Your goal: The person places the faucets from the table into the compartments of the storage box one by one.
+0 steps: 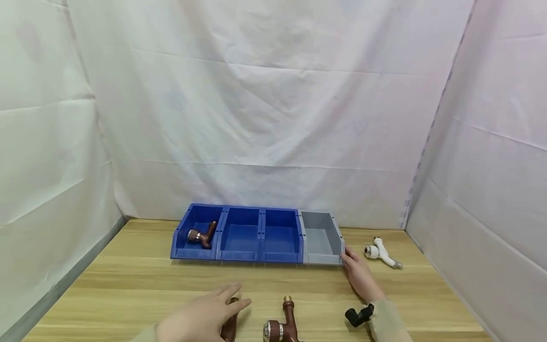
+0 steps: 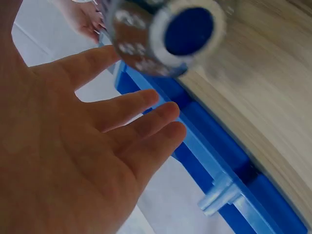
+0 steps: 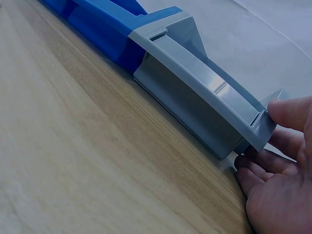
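Note:
My left hand is over a dark brown tap at the front of the table, fingers spread. In the left wrist view the tap's knob end is close to the outstretched fingers; whether they touch cannot be told. At the right end of the bin row, my right hand grips the front corner of the grey bin. The right wrist view puts the thumb on that corner, with the other fingers curled low beside it. A second brown tap lies between the hands.
Three blue bins join the grey one in a row before the white curtain. The leftmost contains a brown tap. A white tap lies at the right. The wrist camera is strapped at the right sleeve.

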Tool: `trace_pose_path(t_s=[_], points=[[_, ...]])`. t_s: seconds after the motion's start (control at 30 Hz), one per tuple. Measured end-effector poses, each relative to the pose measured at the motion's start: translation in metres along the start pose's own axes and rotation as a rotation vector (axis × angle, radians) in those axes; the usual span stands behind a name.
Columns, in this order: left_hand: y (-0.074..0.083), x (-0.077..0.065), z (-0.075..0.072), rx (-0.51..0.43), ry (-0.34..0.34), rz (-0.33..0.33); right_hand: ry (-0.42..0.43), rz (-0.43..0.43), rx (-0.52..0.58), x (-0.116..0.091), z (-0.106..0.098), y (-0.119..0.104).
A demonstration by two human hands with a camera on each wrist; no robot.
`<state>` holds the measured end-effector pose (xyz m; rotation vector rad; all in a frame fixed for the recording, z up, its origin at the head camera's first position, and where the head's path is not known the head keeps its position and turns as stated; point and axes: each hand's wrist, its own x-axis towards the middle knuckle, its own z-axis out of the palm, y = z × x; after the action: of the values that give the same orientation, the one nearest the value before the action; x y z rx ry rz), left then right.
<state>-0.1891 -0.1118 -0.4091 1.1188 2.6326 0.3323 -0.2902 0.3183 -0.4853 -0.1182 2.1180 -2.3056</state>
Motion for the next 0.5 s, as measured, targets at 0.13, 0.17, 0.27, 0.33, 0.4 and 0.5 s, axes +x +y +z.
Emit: trace_pose_path(t_s=[0.13,0.17,0.27,0.33,0.4,0.5], points=[[0.0040,0.0054,0.0030,0.010,-0.037,-0.018,0.019,0.001,-0.010,-0.0025,-0.0016,0.0034],[0.0043,0.0063,0.0042,0.027,-0.037,-0.019,0.023,0.002,-0.005,-0.0030,-0.0016,0.0039],[0.0040,0.0080,0.0074,0.068,-0.035,-0.020,0.014,-0.005,-0.018,-0.0025,-0.0018,0.0057],[0.0026,0.0086,0.0090,0.080,-0.031,-0.016,0.008,-0.005,-0.024,-0.0017,-0.0013,0.0056],[0.0010,0.0091,0.0093,0.072,-0.033,-0.015,0.009,-0.006,-0.035,-0.0006,-0.0010,0.0049],[-0.0013,0.0105,0.0074,0.037,-0.047,-0.020,0.021,-0.009,-0.035,0.0014,0.0000,0.0023]])
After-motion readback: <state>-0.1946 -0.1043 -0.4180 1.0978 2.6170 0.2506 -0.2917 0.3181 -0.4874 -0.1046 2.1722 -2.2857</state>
